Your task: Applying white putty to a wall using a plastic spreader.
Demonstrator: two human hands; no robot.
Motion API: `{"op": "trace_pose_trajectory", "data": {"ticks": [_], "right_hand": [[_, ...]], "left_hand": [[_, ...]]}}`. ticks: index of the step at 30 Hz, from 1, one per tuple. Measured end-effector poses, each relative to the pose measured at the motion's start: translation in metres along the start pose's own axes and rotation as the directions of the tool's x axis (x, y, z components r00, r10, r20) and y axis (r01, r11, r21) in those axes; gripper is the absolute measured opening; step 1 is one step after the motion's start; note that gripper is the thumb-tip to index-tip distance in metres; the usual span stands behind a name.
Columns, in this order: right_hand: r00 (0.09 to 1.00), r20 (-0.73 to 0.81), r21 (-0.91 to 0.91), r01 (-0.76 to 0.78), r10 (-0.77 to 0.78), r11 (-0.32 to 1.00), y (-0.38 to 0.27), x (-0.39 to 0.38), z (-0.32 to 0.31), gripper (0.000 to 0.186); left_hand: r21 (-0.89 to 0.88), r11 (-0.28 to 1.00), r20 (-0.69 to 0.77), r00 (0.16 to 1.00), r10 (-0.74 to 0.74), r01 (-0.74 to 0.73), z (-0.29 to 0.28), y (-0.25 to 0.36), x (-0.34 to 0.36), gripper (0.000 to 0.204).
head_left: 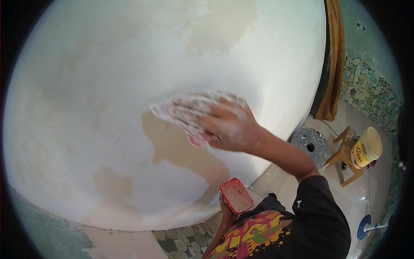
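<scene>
A large curved white wall with patchy beige areas fills much of the view. My right hand, dusted white, grips a crumpled, white-smeared pinkish cloth at the wall's surface; whether it is touching cannot be told for sure. Lower down, my left hand holds a red rectangular plastic tub with pale, creamy material inside, close to my body.
On the right, a yellow-and-white bucket stands on a wooden stool, beside a speckled grey disc. A brown drape hangs at the wall's edge. Pebble tiling and a blue-and-white object lie beyond.
</scene>
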State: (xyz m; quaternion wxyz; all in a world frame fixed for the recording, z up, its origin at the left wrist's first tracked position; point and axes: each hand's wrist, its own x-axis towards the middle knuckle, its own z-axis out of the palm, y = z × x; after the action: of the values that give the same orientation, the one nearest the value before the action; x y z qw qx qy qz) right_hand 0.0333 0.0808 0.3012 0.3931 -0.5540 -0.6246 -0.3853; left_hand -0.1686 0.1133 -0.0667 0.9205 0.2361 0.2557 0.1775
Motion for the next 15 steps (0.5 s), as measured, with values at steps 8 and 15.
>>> {"op": "trace_pose_trajectory", "data": {"ticks": [8, 15], "right_hand": [[0.627, 0.508, 0.635, -0.736, 0.590, 0.235, -0.007, -0.168, 0.005, 0.027], [0.388, 0.732, 0.388, -0.913, 0.560, 0.125, -0.008, -0.271, -0.010, 0.042]], "left_hand": [[0.160, 0.975, -0.052, 0.985, 0.166, -0.156, 0.005, -0.023, -0.008, 0.064], [-0.137, 0.980, 0.031, 0.989, 0.148, -0.142, 0.026, -0.038, 0.021, 0.072]]}}
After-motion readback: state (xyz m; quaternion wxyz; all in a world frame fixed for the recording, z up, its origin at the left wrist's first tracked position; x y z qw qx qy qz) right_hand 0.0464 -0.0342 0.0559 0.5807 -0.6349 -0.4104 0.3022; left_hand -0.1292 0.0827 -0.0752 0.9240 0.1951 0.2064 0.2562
